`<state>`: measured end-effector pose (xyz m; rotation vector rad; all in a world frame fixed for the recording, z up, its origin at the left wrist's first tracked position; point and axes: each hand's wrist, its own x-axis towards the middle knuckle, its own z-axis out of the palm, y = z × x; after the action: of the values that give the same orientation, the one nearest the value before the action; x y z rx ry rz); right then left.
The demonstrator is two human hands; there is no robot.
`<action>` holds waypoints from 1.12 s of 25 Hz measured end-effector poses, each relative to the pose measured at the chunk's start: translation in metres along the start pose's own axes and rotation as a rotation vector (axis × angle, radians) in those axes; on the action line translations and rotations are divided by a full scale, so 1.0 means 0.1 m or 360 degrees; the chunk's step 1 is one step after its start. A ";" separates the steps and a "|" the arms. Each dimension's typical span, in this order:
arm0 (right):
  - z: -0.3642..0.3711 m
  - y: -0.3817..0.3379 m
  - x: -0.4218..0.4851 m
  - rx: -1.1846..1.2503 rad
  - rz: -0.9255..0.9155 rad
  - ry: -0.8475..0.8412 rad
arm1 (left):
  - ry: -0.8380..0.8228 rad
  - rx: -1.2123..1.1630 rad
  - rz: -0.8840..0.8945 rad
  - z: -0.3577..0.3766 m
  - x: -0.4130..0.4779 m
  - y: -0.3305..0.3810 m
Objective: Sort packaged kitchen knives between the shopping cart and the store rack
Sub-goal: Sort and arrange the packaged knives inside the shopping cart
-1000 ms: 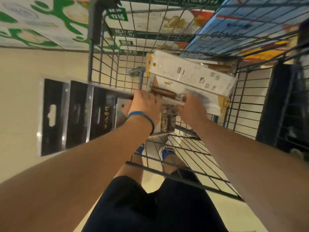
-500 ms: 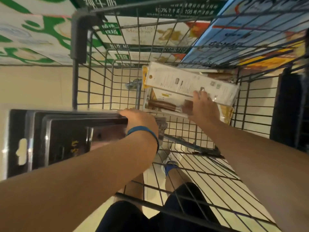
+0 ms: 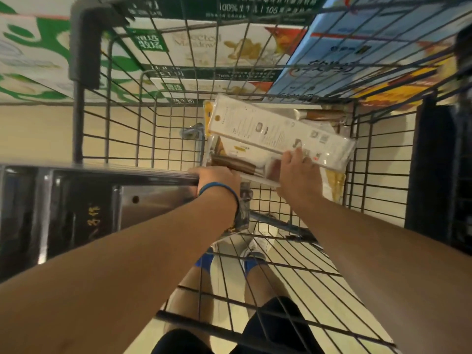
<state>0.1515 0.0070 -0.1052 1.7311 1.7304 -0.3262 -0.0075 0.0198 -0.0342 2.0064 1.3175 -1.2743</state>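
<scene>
While both arms reach in from above, cart [image 3: 78, 129] fills most of view, dark wire mesh walls and floor, grey plastic corner at top left

Cartons [image 3: 204, 47] stacked beyond cart's far wall, green-and-white print, blue carton [image 3: 357, 47] to their right

Floor [image 3: 33, 134] pale beige, seen through mesh and at left

Black packs [image 3: 76, 213]: stack of flat knife packs, dark card with clear plastic, gold lettering, blade with a hole showing through one front. Stack is held out to the left in front of cart's left wall, edge-on at the top, blurred. Cannot tell whether it is inside the cart or above it

White pack [image 3: 275, 131]: long flat knife pack, printed back side up, lying slanted on top of other packs at cart's far right corner. Brown-handle pack [image 3: 237, 164] just beneath it, touching. Another brown handle peeks out behind at far wall

Left grip [image 3: 217, 178]: fingers curled over right end of black packs, holding the whole stack

Right grip [image 3: 298, 175]: fingers laid on top of white pack's near edge, thumb lower at the edge, pinching it, pack not lifted off the pile

Wristband [image 3: 219, 187] blue, on left wrist

Shoes [image 3: 258, 249] white, visible through cart floor
</scene>
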 end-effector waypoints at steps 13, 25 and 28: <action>-0.26 0.02 0.14 -0.0004 -0.0100 0.0013 | -0.0003 -0.0042 -0.0010 0.20 0.11 0.00; -0.61 0.10 0.10 0.0458 -0.0091 0.0346 | 0.0199 -0.0446 0.0269 0.27 0.11 0.09; -0.65 -0.11 0.01 0.0681 -0.0055 0.0540 | 0.0342 -0.1546 0.0206 0.28 0.06 -0.09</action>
<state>0.1232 0.0457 -0.0599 2.1622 2.0440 -0.4667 -0.0278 0.0065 -0.0518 1.4786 1.4652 -0.2272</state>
